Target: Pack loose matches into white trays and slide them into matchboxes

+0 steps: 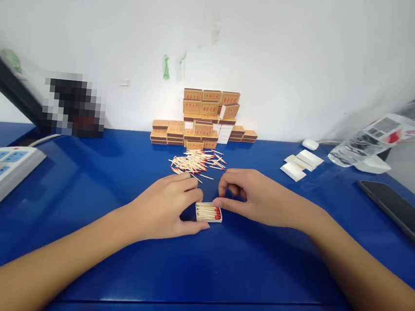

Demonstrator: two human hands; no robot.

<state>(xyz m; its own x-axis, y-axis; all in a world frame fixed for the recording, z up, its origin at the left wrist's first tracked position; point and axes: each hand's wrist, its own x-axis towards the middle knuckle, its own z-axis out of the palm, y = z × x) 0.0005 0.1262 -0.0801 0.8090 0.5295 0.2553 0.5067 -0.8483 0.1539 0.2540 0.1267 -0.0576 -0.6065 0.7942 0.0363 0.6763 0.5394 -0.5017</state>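
A small white matchbox tray (pixel 196 212) full of matches lies on the blue table in front of me, with the red heads toward its right end. My left hand (pixel 166 203) spans the tray from the left, index finger at the far edge and thumb along the near edge. Over the tray's far right corner, the thumb of my right hand (pixel 262 197) touches or nearly touches the matches. Its other fingers are curled and apart from the thumb, with nothing visible between them. Just beyond both hands is a loose pile of matches (pixel 192 161).
Matchboxes (pixel 209 109) stand stacked against the white wall. To the right are unfolded white card pieces (pixel 302 163), a white earbud case (pixel 310 144), a tilted water bottle (pixel 374 135) and a phone (pixel 398 210). A power strip (pixel 11 175) sits at left.
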